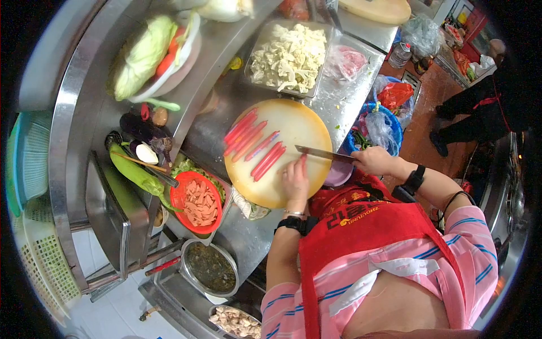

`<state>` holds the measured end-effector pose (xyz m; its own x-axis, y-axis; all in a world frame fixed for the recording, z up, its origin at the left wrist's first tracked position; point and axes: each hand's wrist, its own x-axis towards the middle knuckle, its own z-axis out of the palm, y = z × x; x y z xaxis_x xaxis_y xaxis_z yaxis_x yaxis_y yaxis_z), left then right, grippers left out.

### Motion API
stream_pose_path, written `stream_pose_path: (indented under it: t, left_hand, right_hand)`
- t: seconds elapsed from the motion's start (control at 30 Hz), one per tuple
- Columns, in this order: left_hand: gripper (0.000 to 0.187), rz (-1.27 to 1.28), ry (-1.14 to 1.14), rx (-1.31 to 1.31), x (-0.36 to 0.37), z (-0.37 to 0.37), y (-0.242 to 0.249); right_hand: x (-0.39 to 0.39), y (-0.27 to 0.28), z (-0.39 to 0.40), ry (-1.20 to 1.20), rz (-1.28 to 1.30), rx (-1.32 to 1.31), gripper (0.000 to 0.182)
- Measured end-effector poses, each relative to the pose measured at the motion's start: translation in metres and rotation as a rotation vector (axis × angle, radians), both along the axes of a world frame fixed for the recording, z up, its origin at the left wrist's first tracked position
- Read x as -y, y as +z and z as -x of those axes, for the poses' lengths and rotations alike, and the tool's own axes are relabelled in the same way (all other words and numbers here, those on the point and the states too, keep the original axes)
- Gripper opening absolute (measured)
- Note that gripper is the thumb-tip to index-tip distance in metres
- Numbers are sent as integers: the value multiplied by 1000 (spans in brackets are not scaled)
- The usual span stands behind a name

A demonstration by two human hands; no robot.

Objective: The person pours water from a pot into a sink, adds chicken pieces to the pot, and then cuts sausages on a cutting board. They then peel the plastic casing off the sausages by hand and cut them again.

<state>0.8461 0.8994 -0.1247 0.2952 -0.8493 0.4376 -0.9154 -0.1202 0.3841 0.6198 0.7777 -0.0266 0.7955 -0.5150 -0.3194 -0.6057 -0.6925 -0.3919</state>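
One red sausage lay pinched in the left grip; the right grip, just beside it, clasped the knife; curling the left back seemed wise.

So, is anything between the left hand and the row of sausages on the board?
Nothing visible: just bare board between the left hand and the row's nearest red sausages. The knife in the right hand is outside that gap.

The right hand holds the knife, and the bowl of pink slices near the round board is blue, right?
No, the head view shows that the bowl of pink slices near the round board is red. The right hand does hold the knife.
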Motion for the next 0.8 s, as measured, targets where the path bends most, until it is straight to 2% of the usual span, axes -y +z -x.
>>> stream_pose_path:
  t: [0.33,0.53,0.67,0.73,0.77,0.8]
  left_hand:
    - [14,51,19,58,1,3,-4]
    - [13,73,35,121,0,5,4]
    - [14,76,27,33,-3,-1,3]
    - [17,-15,157,-591,-7,-5,-4]
    - [18,-17,185,-910,-10,-2,21]
    - [18,-17,186,-906,-13,-2,34]
  right_hand:
    - [-8,-17,-22,-29,6,75,27]
    - [-4,-22,-25,-74,-79,92,28]
    - [1,-11,-24,-92,-49,126,28]
    - [5,-5,-30,-118,3,94,30]
    - [7,-3,-36,-157,56,208,32]
    - [8,-1,-42,-197,107,324,36]
